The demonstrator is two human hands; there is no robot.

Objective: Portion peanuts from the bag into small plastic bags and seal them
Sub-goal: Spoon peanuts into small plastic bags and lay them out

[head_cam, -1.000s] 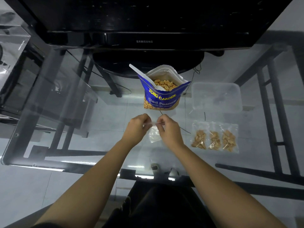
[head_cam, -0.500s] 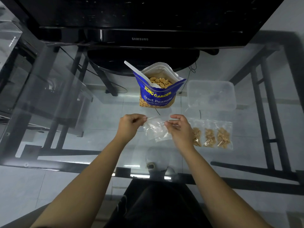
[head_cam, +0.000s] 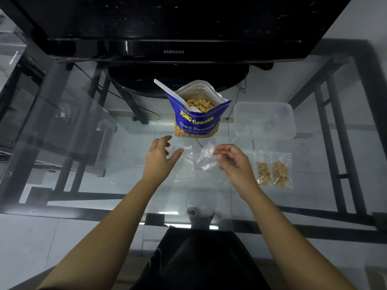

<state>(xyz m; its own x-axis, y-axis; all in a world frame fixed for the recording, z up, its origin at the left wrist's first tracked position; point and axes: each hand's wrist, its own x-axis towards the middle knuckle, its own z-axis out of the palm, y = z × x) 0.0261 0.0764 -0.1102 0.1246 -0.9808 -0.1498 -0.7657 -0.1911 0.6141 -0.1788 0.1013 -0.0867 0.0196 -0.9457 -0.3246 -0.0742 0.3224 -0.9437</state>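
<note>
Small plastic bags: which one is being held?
The empty bag pinched by the right hand. A second empty bag lies flat beside the left hand; the filled bags lie farther right.

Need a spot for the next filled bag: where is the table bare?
Bare glass lies left of the left hand and peanut bag, out to the table's left edge. Crowded on the right: clear container, filled bags, and the right hand pinching an empty bag.

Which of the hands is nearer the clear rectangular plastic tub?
Right. The right hand is in front of the clear plastic tub, slightly left; the open left hand is farther left, by the blue peanut bag.
</note>
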